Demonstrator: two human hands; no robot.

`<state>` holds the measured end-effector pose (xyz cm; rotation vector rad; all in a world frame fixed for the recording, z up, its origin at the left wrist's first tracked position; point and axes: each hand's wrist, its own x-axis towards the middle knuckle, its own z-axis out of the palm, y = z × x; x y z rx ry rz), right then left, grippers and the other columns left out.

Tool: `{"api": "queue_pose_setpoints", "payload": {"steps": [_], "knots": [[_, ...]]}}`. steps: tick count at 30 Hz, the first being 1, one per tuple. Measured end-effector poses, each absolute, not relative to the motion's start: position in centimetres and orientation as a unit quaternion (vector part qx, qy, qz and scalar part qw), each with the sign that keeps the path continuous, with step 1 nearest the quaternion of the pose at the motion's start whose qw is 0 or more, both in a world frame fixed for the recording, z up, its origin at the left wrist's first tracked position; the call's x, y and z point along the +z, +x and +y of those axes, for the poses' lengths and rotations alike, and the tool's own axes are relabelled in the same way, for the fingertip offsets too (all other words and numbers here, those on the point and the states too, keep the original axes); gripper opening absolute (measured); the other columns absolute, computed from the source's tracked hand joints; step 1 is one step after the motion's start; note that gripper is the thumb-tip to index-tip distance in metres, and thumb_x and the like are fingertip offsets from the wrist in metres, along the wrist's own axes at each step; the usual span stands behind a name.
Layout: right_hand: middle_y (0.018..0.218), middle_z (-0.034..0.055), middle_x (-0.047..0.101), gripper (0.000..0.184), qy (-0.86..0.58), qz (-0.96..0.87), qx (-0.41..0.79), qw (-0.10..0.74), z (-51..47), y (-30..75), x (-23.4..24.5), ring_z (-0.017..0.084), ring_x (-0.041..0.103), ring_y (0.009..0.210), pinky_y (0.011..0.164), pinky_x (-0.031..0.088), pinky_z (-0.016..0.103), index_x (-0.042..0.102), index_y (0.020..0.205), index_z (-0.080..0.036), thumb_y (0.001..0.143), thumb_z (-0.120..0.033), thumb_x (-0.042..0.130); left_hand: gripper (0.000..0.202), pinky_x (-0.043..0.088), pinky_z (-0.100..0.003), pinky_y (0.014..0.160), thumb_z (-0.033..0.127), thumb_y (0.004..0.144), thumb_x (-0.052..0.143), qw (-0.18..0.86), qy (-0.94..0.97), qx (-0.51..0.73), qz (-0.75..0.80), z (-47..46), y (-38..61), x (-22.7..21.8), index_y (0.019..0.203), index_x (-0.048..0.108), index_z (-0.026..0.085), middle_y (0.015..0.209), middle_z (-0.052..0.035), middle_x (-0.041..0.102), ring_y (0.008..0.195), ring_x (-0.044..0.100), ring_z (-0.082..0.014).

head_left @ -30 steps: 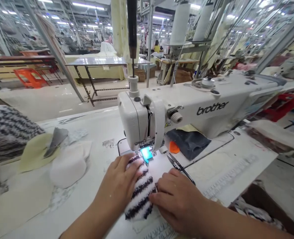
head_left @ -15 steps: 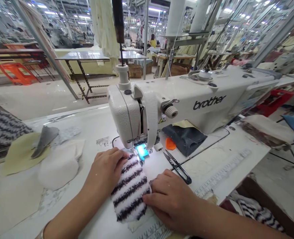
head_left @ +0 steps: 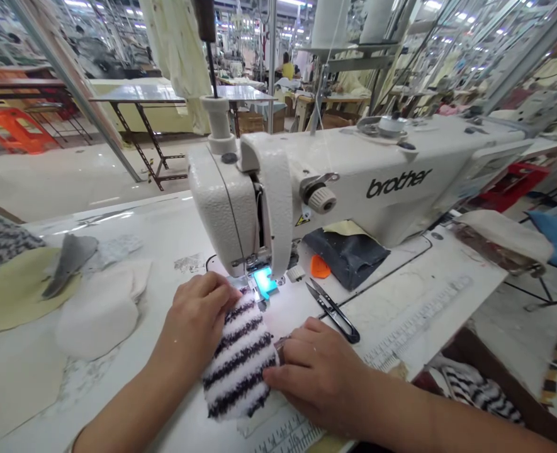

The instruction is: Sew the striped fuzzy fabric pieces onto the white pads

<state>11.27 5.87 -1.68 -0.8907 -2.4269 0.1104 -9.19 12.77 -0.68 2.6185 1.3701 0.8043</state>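
A fuzzy black-and-white striped fabric piece (head_left: 240,358) lies under the needle end of a white sewing machine (head_left: 354,189). My left hand (head_left: 197,321) pinches its upper left edge close to the presser foot, fingertips pressed together. On the right edge, my right hand (head_left: 313,371) grips the fabric between thumb and curled fingers. A lit blue guard (head_left: 265,283) sits just beyond the fabric's top end. Black thread snips (head_left: 333,311) rest on the table by my right hand. What lies beneath the striped piece is hidden.
Cream fabric pieces (head_left: 99,314), a yellow-green piece (head_left: 21,289) and a grey piece (head_left: 70,264) lie at left. Under the machine arm are dark fabric (head_left: 347,255) and an orange piece (head_left: 320,267). A printed ruler (head_left: 424,318) runs along the table's right side.
The whole view has shifted slightly, so the machine and table sit further left and a little higher. Both hands keep their hold on the striped fabric, with little visible movement against the machine.
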Motion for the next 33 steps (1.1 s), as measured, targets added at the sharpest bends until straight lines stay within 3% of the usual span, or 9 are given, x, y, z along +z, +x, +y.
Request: {"api": "queue_pose_setpoints", "payload": {"steps": [5,9,13,18,22,26,33], "knots": [[0.062,-0.0011,0.05,0.021,-0.322,-0.904,0.041,0.279,5.9,11.2,-1.6,0.014,0.039,0.059,0.057,0.022,0.029,0.062,0.08,-0.02,0.087,-0.014,0.043,0.028,0.044,-0.035,0.074,0.008,0.086,0.036,-0.006,0.888,0.266,0.376,12.0,-9.1,-0.2,0.09,0.061,0.018,0.09,-0.0055,0.059,0.083,0.051,-0.0208],[0.06,-0.0019,0.047,0.022,-0.318,-0.898,0.027,0.304,5.8,11.2,-1.4,0.013,0.038,0.059,0.058,0.022,0.029,0.064,0.083,-0.022,0.089,-0.015,0.043,0.019,0.044,-0.039,0.076,0.021,0.09,0.04,0.001,0.866,0.251,0.432,12.0,-9.4,-0.1,0.098,0.057,0.018,0.095,-0.0062,0.06,0.086,0.054,-0.0223],[0.059,-0.0024,0.046,0.022,-0.323,-0.905,0.028,0.277,5.9,11.1,-1.6,0.013,0.037,0.058,0.058,0.021,0.029,0.064,0.081,-0.023,0.09,-0.018,0.045,0.019,0.046,-0.038,0.074,0.026,0.09,0.04,0.047,0.85,0.228,0.473,12.2,-9.6,-0.6,0.095,0.057,0.02,0.091,-0.0045,0.06,0.083,0.056,-0.0218],[0.06,-0.002,0.047,0.021,-0.319,-0.906,0.038,0.275,5.9,11.1,-1.9,0.013,0.038,0.058,0.058,0.021,0.029,0.063,0.078,-0.022,0.088,-0.017,0.044,0.02,0.047,-0.035,0.072,0.017,0.088,0.04,0.033,0.857,0.257,0.445,12.0,-9.4,-0.7,0.084,0.06,0.02,0.089,-0.0042,0.059,0.082,0.054,-0.0203],[0.059,-0.0019,0.048,0.022,-0.321,-0.905,0.031,0.278,5.9,11.0,-1.9,0.013,0.038,0.057,0.058,0.021,0.028,0.061,0.077,-0.021,0.085,-0.013,0.042,0.029,0.047,-0.037,0.074,0.007,0.083,0.038,-0.007,0.879,0.263,0.399,11.7,-9.3,-0.7,0.087,0.064,0.02,0.092,-0.0056,0.059,0.084,0.052,-0.0215],[0.062,-0.0016,0.052,0.02,-0.324,-0.911,0.04,0.252,5.7,11.2,-1.8,0.014,0.041,0.058,0.058,0.022,0.029,0.061,0.08,-0.021,0.083,-0.012,0.043,0.03,0.049,-0.032,0.07,0.007,0.083,0.037,0.04,0.874,0.25,0.415,11.5,-9.3,-1.0,0.09,0.065,0.019,0.091,-0.0056,0.058,0.082,0.053,-0.0194],[0.065,-0.0003,0.054,0.019,-0.329,-0.908,0.083,0.244,5.5,11.9,-1.3,0.014,0.045,0.062,0.06,0.024,0.03,0.061,0.083,-0.019,0.083,-0.013,0.043,0.029,0.046,-0.034,0.073,0.004,0.084,0.041,0.059,0.875,0.284,0.388,11.5,-8.6,-1.3,0.093,0.064,0.018,0.093,-0.0059,0.06,0.086,0.051,-0.0206]]}}
